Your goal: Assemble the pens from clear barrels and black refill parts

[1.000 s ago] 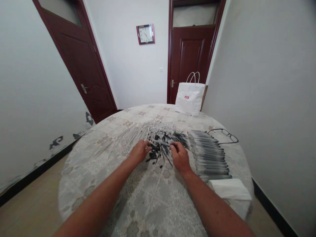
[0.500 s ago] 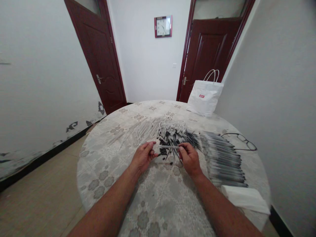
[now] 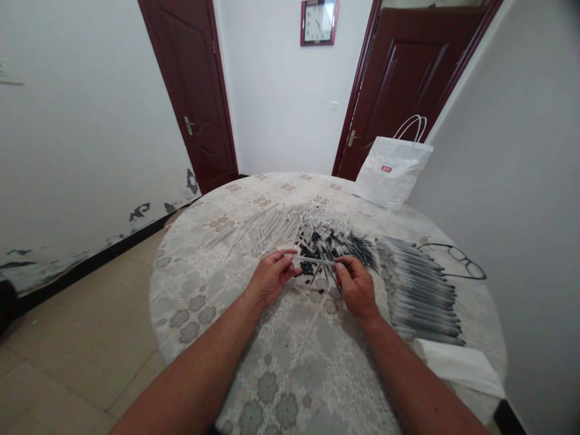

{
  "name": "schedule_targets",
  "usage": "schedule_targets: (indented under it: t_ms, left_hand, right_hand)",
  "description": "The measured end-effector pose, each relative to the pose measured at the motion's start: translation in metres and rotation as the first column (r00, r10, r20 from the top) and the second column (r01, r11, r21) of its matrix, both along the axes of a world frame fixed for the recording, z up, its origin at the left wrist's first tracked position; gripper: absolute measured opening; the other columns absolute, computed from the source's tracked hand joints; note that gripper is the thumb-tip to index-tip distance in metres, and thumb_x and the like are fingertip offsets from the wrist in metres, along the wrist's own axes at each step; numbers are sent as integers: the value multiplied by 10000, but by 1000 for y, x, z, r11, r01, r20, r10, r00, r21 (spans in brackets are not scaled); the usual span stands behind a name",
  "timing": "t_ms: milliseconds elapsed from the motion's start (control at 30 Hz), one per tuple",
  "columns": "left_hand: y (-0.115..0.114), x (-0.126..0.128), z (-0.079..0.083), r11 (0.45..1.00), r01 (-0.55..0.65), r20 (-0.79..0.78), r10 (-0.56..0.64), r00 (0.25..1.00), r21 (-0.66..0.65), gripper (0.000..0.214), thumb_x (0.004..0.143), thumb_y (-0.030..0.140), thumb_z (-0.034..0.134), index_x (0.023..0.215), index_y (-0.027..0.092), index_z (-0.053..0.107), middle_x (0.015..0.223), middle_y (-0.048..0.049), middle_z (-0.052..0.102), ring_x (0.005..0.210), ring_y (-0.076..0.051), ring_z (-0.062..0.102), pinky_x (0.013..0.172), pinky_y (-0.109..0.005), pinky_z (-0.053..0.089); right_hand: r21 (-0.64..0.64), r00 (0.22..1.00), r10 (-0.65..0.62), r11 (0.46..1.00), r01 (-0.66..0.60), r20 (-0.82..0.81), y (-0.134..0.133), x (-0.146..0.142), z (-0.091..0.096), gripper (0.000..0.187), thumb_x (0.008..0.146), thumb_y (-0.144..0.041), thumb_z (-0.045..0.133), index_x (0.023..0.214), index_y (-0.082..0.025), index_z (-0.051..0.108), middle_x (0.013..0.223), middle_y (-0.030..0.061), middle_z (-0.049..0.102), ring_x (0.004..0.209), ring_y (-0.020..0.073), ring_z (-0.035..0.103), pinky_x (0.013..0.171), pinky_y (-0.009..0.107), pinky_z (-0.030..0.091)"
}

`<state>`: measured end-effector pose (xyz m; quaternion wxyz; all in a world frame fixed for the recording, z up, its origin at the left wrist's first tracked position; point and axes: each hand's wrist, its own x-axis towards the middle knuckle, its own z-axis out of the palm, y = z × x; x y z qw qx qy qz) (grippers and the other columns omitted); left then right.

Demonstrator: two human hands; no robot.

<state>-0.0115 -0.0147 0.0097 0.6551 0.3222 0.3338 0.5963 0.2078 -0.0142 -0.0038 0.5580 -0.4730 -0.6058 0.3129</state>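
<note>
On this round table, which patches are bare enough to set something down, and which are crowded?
Bare cloth lies on the table's left rim beside the left hand, and on the near edge between both forearms. The middle is crowded with pen tubes, black parts, the finished pens beside the right hand, and glasses.

Two bare forearms rise from the lower edge of the frame to the left hand (image 3: 272, 279) and right hand (image 3: 356, 287) at centre, with no sleeve, glove, watch or ring in view on either, and the fingers (image 3: 286, 258) uncovered with short nails.
</note>
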Motion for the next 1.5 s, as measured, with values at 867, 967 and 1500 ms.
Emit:
schedule_targets:
  t_ms: [867,967,1500]
  left_hand:
    - [12,-7,0,974,-214,-34,212,977,-69,211,809,224,722,985,112,694,985,-107,717,782,-152,700,731,-297,617]
    - [11,-8,2,977,-201,-61,197,979,-71,192,813,224,715,971,118,690,984,-102,720,794,-150,704,741,-291,615]
    - [12,2,0,989,-145,-181,138,974,-25,304,805,337,722,1016,125,672,1025,-118,720,867,-180,704,787,-325,603]
  right_hand:
    - [361,678,-88,891,-273,729,-3,-11,3,276,971,-177,466,1167,-152,658,1035,129,725,972,211,671,893,322,520]
    - [319,707,-45,911,-260,705,-7,-13,6,283,961,-189,479,1175,-143,658,1059,131,728,975,212,677,915,325,513]
    - [-554,849,387,644,-527,-359,6,-7,7,252,791,-397,653,900,-174,604,675,-17,653,446,87,544,421,196,443]
